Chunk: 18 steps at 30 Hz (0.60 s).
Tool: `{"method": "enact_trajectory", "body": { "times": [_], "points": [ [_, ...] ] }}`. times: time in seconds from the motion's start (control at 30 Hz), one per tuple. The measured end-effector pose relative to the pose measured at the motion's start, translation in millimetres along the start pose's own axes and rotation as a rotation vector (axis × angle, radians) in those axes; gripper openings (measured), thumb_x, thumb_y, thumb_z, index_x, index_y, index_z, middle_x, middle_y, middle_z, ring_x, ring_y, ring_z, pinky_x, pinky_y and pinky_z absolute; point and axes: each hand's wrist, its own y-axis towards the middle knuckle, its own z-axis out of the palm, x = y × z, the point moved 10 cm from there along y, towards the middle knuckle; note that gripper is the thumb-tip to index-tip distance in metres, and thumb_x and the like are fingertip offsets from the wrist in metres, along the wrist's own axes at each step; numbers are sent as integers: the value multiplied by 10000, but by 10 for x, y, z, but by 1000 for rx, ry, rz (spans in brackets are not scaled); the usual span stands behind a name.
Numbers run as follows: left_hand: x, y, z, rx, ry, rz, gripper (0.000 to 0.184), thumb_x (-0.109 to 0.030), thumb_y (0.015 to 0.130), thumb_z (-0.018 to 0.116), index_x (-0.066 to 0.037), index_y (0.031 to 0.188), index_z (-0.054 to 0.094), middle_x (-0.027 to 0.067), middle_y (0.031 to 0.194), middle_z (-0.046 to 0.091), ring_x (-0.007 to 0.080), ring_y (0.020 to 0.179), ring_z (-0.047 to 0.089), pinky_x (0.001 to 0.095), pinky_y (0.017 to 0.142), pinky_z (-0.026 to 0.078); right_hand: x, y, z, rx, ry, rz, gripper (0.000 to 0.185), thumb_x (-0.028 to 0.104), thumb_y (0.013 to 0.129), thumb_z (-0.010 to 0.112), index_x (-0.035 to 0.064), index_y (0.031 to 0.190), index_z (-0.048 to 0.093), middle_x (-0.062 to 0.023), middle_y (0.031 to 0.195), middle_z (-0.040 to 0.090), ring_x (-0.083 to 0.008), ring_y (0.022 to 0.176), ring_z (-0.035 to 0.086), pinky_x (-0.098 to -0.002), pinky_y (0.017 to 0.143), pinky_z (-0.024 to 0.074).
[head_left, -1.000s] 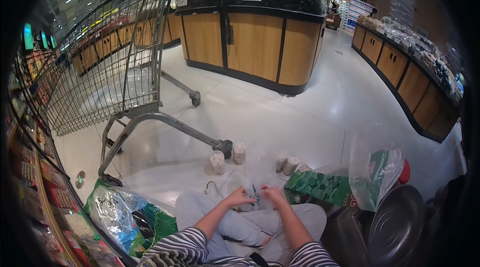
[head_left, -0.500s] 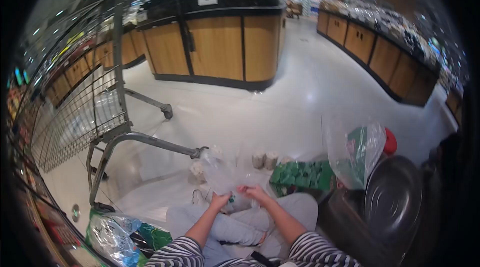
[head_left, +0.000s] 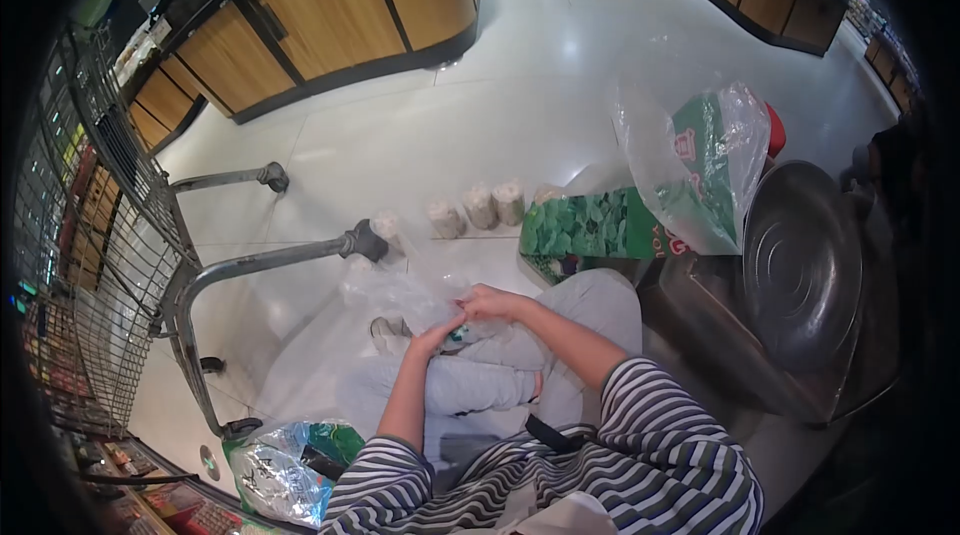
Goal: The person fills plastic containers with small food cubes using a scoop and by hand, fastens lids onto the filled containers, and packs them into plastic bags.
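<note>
Above my crossed legs, both hands are close together at a clear plastic bag (head_left: 410, 290) with a bit of green on it. My left hand (head_left: 436, 337) is closed on the bag's lower edge, thumb toward the other hand. My right hand (head_left: 490, 303) pinches the same bag, its fingers pressed together. The bag spreads up and left from my fingers. Beyond it on the floor stand several clear packs with pale contents (head_left: 478, 207), one of them near the cart wheel. A green printed box (head_left: 585, 227) lies to the right of the bag.
A metal shopping cart (head_left: 260, 263) stands at the left, its wheel near the packs. Right are a clear-and-green bag (head_left: 700, 165), a dark round pan (head_left: 803, 265) and a dark bin (head_left: 715, 325). A shiny package (head_left: 280, 475) lies lower left. Wooden counters (head_left: 330, 10) stand ahead.
The view has tilted down and turned. My hands have come together on the clear bag, and my right hand has gone from spread fingers to a pinch.
</note>
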Motion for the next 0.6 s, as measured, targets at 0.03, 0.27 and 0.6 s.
{"method": "enact_trajectory", "body": {
  "times": [0.03,0.27,0.6],
  "points": [
    [-85,37,-43,-28,91,129,502,-379,843,721,-17,1182,643,115,1148,657,244,1070,601,341,962,453,5,5,53,37,-35,-1,126,125,704,625,46,796,660,17,679,552,-81,590,466,-244,524,348],
    [-110,101,-281,-329,256,356,339,-172,881,615,-41,1193,619,150,1150,651,297,1092,606,380,945,464,-35,192,-270,-253,33,-178,316,29,728,588,-7,1024,692,-77,970,689,-135,845,636,-260,682,499],
    [620,207,-1092,-786,200,-87,607,-522,946,486,2,1229,599,217,1308,573,328,1246,511,384,1046,379,77,100,-520,-452,41,-219,177,28,800,605,17,950,699,-55,904,705,-107,799,649,-259,691,515]
  ]
}}
